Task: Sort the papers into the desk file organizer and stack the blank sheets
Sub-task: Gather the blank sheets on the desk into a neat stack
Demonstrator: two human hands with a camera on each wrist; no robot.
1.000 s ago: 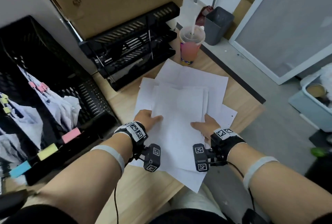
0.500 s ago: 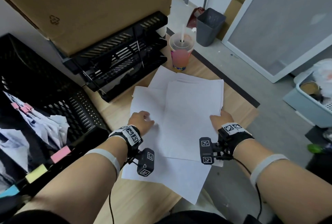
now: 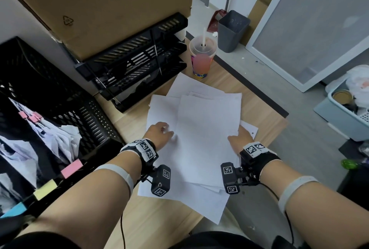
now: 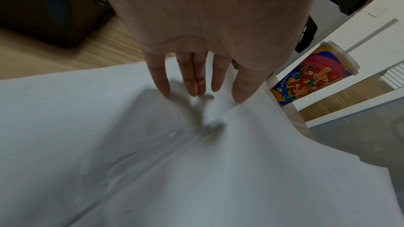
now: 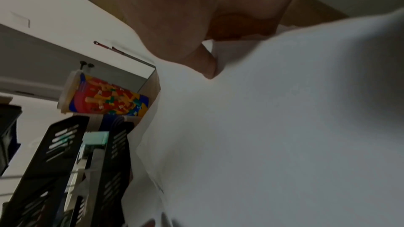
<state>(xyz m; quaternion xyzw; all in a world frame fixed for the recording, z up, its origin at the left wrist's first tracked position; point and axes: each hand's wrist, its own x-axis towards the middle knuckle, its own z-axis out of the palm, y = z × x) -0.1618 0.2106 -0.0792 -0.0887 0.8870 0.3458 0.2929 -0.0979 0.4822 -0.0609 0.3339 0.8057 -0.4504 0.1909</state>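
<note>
A stack of blank white sheets [image 3: 207,134] lies on the wooden desk [image 3: 159,224], over a few wider loose sheets [image 3: 159,106]. My left hand [image 3: 168,131] rests with straight fingers [image 4: 196,91] on the lower paper, just left of the stack's edge. At the stack's right edge my right hand [image 3: 234,138] holds the sheets, its thumb [image 5: 207,70] on top and its fingers hidden beneath. The black tiered file organizer [image 3: 135,62] stands at the back left, with a little paper in its lower tray.
A black crate [image 3: 65,112] with clipped papers and coloured tabs fills the left. A cup of pink drink [image 3: 202,58] stands behind the papers. A cardboard box [image 3: 99,4] sits above the organizer. The desk's right edge is close to the stack.
The scattered sheets have been drawn into a tidier stack. My right hand has shifted to its right edge; my left hand has come off the top onto the lower sheet.
</note>
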